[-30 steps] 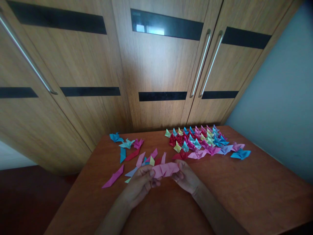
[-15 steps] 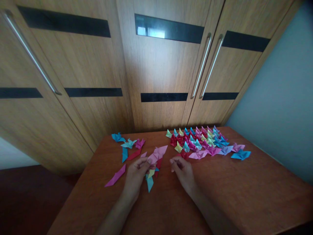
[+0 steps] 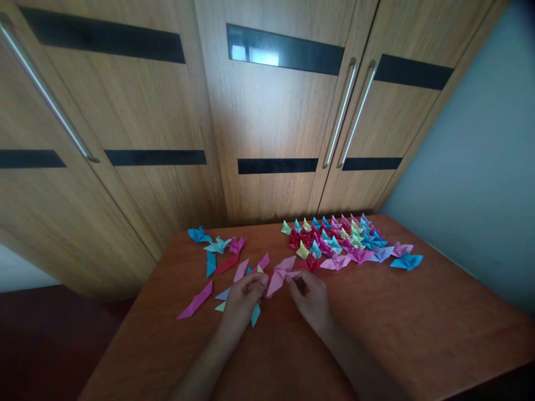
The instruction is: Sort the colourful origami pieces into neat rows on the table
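A pink folded paper crane (image 3: 281,274) is held up just above the table between my two hands. My right hand (image 3: 311,295) pinches one pointed end of it between thumb and fingers. My left hand (image 3: 244,295) is closed at the crane's other side, its fingertips up against the paper; the exact grip is partly hidden. Under and around my left hand lie several flat folded paper pieces, among them a pink piece (image 3: 241,271) and a light blue piece (image 3: 256,316). My left hand covers part of this pile.
Rows of colourful paper cranes (image 3: 334,245) stand at the table's back right. At the back left lie a blue crane (image 3: 199,235), a light blue crane (image 3: 218,245) and a magenta folded piece (image 3: 195,301). A wooden wardrobe (image 3: 267,122) rises behind the table (image 3: 376,334).
The pink crane has moved right and turned, away from my left hand's hold alone. My right hand, apart from it before, now grips its end. More of the paper pile shows.
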A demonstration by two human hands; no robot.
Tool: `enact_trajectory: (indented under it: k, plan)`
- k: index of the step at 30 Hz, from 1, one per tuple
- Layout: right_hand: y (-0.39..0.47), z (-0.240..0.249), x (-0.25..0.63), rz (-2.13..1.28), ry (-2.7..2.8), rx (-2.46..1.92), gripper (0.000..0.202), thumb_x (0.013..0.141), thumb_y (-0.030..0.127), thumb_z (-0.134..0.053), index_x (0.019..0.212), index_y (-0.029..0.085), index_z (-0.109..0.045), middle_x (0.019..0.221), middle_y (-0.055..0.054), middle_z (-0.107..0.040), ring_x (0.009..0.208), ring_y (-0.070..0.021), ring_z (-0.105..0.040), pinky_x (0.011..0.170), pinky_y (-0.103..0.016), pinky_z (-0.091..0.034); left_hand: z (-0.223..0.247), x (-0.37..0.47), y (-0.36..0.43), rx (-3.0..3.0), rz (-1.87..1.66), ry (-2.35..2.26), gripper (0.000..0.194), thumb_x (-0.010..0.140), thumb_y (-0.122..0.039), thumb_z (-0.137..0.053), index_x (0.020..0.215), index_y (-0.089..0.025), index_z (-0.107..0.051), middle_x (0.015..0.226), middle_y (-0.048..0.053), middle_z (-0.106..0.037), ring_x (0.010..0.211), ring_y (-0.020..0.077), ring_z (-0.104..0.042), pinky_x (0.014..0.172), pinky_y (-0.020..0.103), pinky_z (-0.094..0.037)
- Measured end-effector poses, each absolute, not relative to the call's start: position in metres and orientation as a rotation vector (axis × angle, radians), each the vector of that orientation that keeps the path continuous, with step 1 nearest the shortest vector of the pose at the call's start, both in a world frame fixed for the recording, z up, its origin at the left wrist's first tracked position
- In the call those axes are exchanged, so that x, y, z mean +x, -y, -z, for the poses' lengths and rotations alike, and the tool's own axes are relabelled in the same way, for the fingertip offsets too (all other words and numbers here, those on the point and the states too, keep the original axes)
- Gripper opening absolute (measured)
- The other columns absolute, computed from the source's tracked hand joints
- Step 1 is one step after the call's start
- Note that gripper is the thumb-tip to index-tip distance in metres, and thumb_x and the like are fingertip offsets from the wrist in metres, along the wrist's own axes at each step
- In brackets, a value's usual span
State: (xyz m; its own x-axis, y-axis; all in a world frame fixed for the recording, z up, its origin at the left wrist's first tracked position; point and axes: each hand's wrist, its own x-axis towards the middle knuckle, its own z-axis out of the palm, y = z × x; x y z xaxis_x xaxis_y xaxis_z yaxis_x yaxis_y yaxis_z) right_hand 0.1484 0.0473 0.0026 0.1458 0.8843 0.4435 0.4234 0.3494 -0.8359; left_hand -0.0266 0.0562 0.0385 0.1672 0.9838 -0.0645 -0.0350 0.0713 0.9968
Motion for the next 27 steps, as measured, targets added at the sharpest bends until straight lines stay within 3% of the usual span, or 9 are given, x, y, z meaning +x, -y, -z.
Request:
enact_trajectory:
  k: [4, 11, 16, 27]
  plan:
    - [-0.034, -0.013, 0.175, -0.304, 1.434, -1.309, 0.015, 0.081, 0.032, -0.061, 0.072, 0.021, -0.065, 0.064, -0.001, -0.06, 0.057, -0.0138, -0.051, 0.056, -0.024, -0.038, -0.039, -0.031, -0.057, 1.153, -1.059, -1.073, 0.038, 0.079, -0.05, -0.059, 0.091, -0.014, -0.068, 0.078, 0.008, -0.072, 0.065, 0.0176, -0.064, 0.06, 0.026, -0.043]
    - [-0.002, -0.007, 0.28, 0.131, 1.4, -1.727, 0.032, 0.086, 0.045, -0.05, 0.074, 0.017, -0.062, 0.062, -0.003, -0.06, 0.053, -0.0132, -0.052, 0.055, -0.023, -0.039, -0.039, -0.029, -0.055, 1.119, -1.046, -1.057, 0.035, 0.08, -0.047, -0.059, 0.089, -0.015, -0.067, 0.078, 0.007, -0.072, 0.066, 0.0167, -0.064, 0.061, 0.026, -0.043]
    - [0.007, 0.018, 0.352, 0.415, 1.434, -2.14, 0.031, 0.085, 0.043, -0.049, 0.092, 0.018, -0.065, 0.073, -0.006, -0.067, 0.054, -0.0159, -0.058, 0.049, -0.023, -0.034, -0.035, -0.028, -0.056, 1.145, -1.016, -1.045, 0.033, 0.081, -0.046, -0.058, 0.087, -0.015, -0.068, 0.076, 0.007, -0.072, 0.065, 0.0155, -0.062, 0.061, 0.025, -0.043]
    - [-0.008, 0.029, 0.4, 0.368, 1.483, -2.44, 0.028, 0.088, 0.041, -0.045, 0.094, 0.023, -0.065, 0.087, -0.007, -0.069, 0.063, -0.0194, -0.062, 0.048, -0.025, -0.03, -0.033, -0.027, -0.057, 1.158, -0.931, -1.063, 0.034, 0.081, -0.046, -0.057, 0.087, -0.015, -0.068, 0.078, 0.008, -0.072, 0.069, 0.0166, -0.062, 0.064, 0.026, -0.044]
